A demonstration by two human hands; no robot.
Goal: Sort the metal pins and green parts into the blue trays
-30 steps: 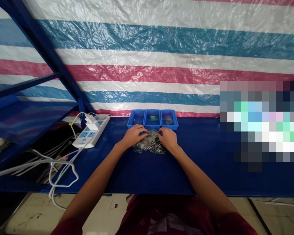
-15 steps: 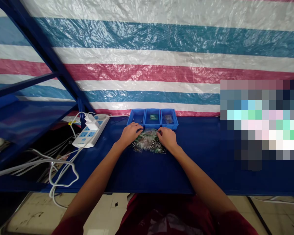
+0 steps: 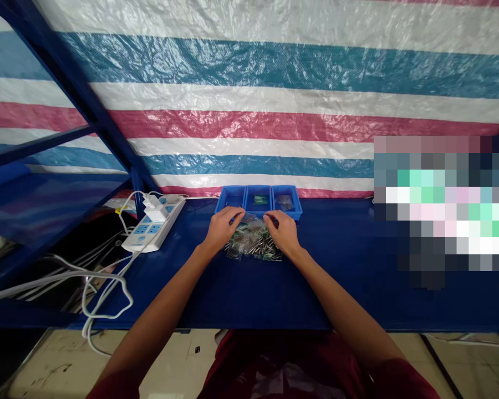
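Note:
A heap of small clear plastic bags (image 3: 249, 246) lies on the blue table, with thin metal pieces like screws and some green bits in and among them. My left hand (image 3: 225, 227) is at the heap's upper left, thumb and fingertips pinched on the edge of a clear plastic bag (image 3: 253, 220). Opposite it, my right hand (image 3: 283, 230) pinches the same bag's other side. Just beyond my fingers stand three joined blue bins: the left bin (image 3: 233, 193) holds a few small pieces, the middle bin (image 3: 259, 213) a green packet, the right bin (image 3: 288, 214) clear packets.
A white power strip (image 3: 147, 233) with a plugged-in adapter lies left on the table (image 3: 258, 299), its white cables (image 3: 108, 316) looping over the front edge. A blue metal frame (image 3: 95, 119) rises at left. Striped sheeting (image 3: 249, 122) hangs behind. The right side is pixelated.
Both hands have lifted slightly and drawn a little closer together over the heap. Clear plastic now stands up between the fingertips.

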